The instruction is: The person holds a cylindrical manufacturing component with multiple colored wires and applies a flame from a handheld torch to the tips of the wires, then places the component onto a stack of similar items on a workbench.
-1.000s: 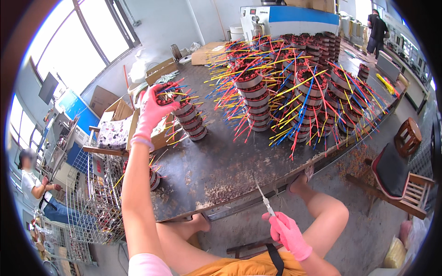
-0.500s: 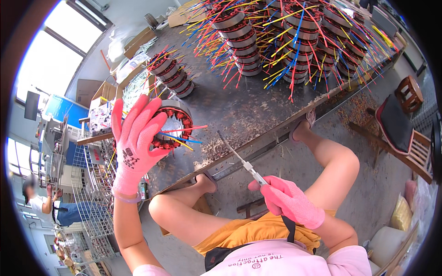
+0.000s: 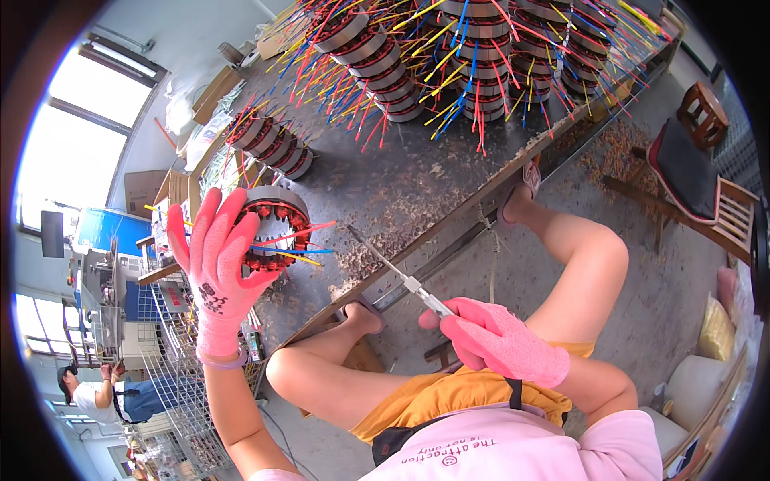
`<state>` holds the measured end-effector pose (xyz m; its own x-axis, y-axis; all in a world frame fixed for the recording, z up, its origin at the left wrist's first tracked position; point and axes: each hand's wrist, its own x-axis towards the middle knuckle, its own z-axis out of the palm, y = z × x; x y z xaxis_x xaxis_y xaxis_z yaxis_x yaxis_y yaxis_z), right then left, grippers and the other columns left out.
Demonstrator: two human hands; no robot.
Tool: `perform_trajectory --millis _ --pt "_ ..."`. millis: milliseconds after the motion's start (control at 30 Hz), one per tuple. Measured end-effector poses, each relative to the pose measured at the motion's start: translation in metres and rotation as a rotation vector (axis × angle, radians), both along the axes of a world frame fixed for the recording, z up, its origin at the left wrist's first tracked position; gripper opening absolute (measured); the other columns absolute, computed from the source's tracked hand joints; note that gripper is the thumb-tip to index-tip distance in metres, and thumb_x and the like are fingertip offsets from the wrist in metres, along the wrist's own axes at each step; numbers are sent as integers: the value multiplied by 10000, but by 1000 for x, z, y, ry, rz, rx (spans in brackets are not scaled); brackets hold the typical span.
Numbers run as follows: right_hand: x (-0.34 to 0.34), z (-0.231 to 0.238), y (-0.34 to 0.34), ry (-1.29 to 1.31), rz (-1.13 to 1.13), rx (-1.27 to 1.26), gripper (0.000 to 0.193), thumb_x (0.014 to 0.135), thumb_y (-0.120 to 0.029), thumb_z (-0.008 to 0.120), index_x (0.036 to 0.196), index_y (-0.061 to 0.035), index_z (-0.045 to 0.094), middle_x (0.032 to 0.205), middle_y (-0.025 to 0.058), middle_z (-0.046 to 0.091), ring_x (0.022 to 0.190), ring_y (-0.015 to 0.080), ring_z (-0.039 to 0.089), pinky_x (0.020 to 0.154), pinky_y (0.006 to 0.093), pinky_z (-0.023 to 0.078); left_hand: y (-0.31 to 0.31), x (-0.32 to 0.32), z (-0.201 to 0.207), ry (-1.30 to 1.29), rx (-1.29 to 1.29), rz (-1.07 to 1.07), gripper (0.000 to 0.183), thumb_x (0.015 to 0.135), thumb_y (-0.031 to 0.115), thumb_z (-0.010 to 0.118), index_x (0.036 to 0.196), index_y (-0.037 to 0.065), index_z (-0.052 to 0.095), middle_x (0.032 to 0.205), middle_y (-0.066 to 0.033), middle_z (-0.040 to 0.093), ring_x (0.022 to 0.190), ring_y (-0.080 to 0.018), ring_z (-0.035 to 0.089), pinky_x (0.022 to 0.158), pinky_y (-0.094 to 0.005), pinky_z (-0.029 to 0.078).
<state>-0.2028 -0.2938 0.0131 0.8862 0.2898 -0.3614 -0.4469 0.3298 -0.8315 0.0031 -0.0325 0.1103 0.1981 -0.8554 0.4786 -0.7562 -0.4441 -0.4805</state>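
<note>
A motor stator (image 3: 300, 218), a grey steel ring with red windings inside and red, blue and yellow leads, lies on the left part of the dark workbench (image 3: 377, 180). My left hand (image 3: 220, 268), in a pink glove, grips its left side, with the fingers extended and the thumb low on the ring. My right hand (image 3: 505, 341), also gloved in pink, is closed around the handle of a slim tool (image 3: 413, 284) with a long thin metal shaft. The shaft points up and left toward the stator, apart from it. The tool's exact kind is unclear.
Tall stacks of wired stators (image 3: 377, 68) fill the bench's far side; a shorter stack (image 3: 273, 144) stands behind my left hand. Scraps (image 3: 361, 260) litter the front edge. A wooden chair (image 3: 682, 180) stands right. Another person (image 3: 100, 397) is beyond a wire rack (image 3: 180, 401) at left.
The whole view has shifted, moving the bench and stacks leftward in the picture. My left hand stays at the stator. My right hand keeps the tool, its shaft still aimed toward the ring.
</note>
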Motion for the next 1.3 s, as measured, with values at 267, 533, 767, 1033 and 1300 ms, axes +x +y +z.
perform_trajectory --millis 267,533,767,1033,1300 --pt "0 -9 4 -21 -9 9 376 1028 -309 479 1288 -56 579 599 -12 491 470 61 392 455 252 296 0 0 0 -14 -48 -18 511 687 321 825 1110 126 614 1319 -80 625 1280 -327 541 1170 -607 216" --pt "0 -5 3 -33 -16 27 371 1028 -305 480 1279 -51 582 598 -15 486 473 59 391 461 247 295 1 0 0 -36 -34 -25 552 688 329 825 1138 130 574 1325 -91 616 1293 -337 526 1168 -613 217" --pt "-1 -3 4 -12 -13 22 375 1032 -309 472 1286 -54 576 597 -21 475 475 53 384 453 244 286 4 -3 4 -36 34 11 642 672 294 837 1202 129 514 1347 -112 594 1326 -347 495 1170 -622 211" --pt "0 -3 4 1 -12 12 391 1030 -320 471 1295 -51 570 608 -20 480 473 53 376 452 243 281 2 -2 2 -29 -41 -22 527 685 323 804 1132 134 598 1330 -87 615 1283 -330 540 1163 -619 219" --pt "-1 -4 4 -15 -12 17 394 1025 -336 490 1288 -57 581 614 -20 490 476 51 379 456 241 285 3 -2 4 -47 24 -2 671 668 310 843 1217 129 502 1354 -116 586 1323 -356 496 1168 -632 203"
